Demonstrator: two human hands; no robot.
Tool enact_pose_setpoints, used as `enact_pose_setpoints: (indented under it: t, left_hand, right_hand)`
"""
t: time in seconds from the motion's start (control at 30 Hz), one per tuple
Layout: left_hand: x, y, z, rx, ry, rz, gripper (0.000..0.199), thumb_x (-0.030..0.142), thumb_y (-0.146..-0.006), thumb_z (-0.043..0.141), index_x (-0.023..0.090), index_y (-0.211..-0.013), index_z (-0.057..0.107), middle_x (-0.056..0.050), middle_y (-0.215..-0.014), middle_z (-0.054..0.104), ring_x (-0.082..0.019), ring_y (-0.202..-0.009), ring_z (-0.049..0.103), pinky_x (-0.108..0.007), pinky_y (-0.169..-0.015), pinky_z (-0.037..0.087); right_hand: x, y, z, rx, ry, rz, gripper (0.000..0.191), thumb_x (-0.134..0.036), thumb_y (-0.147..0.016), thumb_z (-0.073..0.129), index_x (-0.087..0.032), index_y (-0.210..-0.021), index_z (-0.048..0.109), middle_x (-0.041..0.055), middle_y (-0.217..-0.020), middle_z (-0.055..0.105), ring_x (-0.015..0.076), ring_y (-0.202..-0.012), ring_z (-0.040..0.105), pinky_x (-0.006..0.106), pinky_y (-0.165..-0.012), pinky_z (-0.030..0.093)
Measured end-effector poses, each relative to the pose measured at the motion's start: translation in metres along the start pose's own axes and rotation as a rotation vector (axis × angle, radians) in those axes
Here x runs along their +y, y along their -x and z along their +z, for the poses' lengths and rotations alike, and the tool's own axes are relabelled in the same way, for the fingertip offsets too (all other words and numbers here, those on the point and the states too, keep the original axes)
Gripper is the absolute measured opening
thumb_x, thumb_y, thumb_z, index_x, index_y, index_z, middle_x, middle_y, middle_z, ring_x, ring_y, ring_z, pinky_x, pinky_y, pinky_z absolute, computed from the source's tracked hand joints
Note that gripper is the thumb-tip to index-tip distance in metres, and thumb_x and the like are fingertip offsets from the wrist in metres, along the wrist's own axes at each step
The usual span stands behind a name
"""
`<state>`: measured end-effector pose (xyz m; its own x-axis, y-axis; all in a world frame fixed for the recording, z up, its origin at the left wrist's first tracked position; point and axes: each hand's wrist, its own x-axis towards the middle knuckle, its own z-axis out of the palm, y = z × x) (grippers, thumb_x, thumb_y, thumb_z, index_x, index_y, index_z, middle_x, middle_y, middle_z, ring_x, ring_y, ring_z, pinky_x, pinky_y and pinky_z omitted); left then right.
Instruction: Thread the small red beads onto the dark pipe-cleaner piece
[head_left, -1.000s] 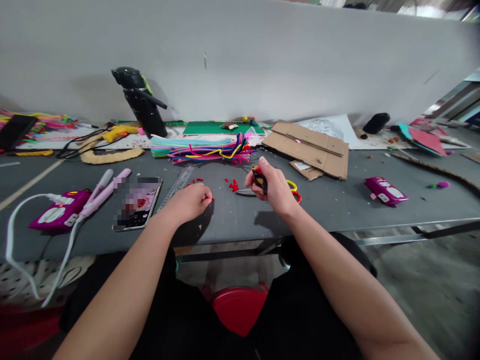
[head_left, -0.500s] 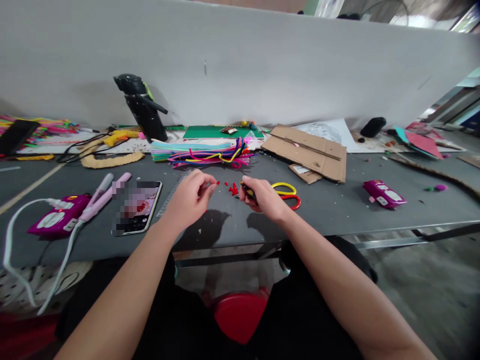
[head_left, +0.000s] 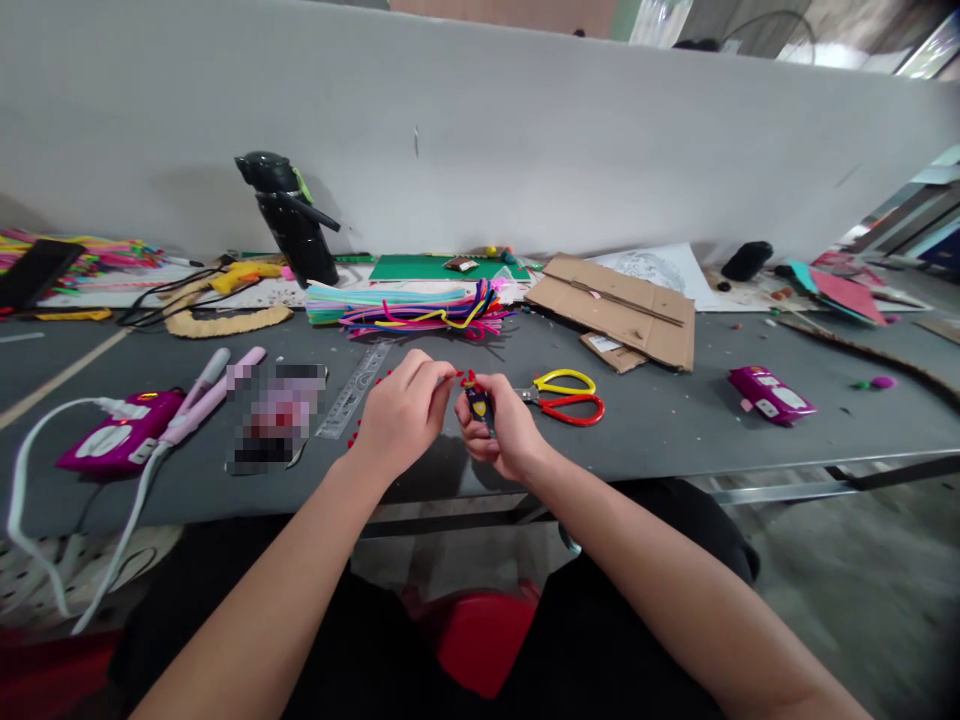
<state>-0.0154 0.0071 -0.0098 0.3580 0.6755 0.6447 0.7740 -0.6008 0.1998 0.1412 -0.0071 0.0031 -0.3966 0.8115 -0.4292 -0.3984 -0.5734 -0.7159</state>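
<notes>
My left hand [head_left: 409, 410] is closed in a pinch over the grey table, a small red piece [head_left: 459, 374] at its fingertips. Right beside it, my right hand [head_left: 499, 425] wraps round a small dark tool [head_left: 480, 405] with a yellow mark. Several red bits show at the tool's upper end; whether they lie on the table behind it is hard to tell. Scissors [head_left: 566, 397] with yellow and red handles lie to the right of my right hand. A clear ruler [head_left: 352, 390] is left of my left hand, with small red pieces near it.
Behind the hands lies a bundle of pipe cleaners [head_left: 412, 306], with flattened cardboard [head_left: 615, 308] to its right. A black flask [head_left: 292, 225] stands at the back left. A phone [head_left: 277, 418], pink hair straightener [head_left: 202, 400] and purple packs [head_left: 120, 435] are on the table.
My left hand has moved right and my right hand slightly left and down, so they are closer together. The dark tool is now more upright, and more of the scissors and ruler shows.
</notes>
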Motion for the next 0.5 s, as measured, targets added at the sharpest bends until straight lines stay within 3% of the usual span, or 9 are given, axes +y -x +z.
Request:
enact_pose_setpoints:
  t: [0.2, 0.5]
  left_hand:
    - [0.012, 0.003, 0.005, 0.082, 0.023, -0.084, 0.015, 0.027, -0.1, 0.048, 0.02, -0.102, 0.061, -0.006, -0.094, 0.061, -0.017, -0.08, 0.059, -0.027, -0.07, 0.046]
    - [0.015, 0.003, 0.002, 0.083, -0.018, -0.036, 0.015, 0.026, -0.101, 0.046, 0.02, -0.103, 0.059, -0.006, -0.093, 0.061, -0.017, -0.082, 0.06, -0.027, -0.068, 0.045]
  right_hand:
    - [0.009, -0.001, 0.005, -0.011, -0.067, -0.12, 0.046, -0.044, -0.092, 0.033, -0.018, -0.057, 0.048, -0.007, -0.042, 0.027, 0.0045, -0.033, 0.014, 0.018, -0.036, 0.011]
    - [0.008, 0.001, 0.005, 0.032, -0.03, -0.159, 0.042, -0.043, -0.09, 0.038, -0.018, -0.058, 0.048, -0.0068, -0.043, 0.027, 0.0055, -0.037, 0.014, 0.017, -0.035, 0.013]
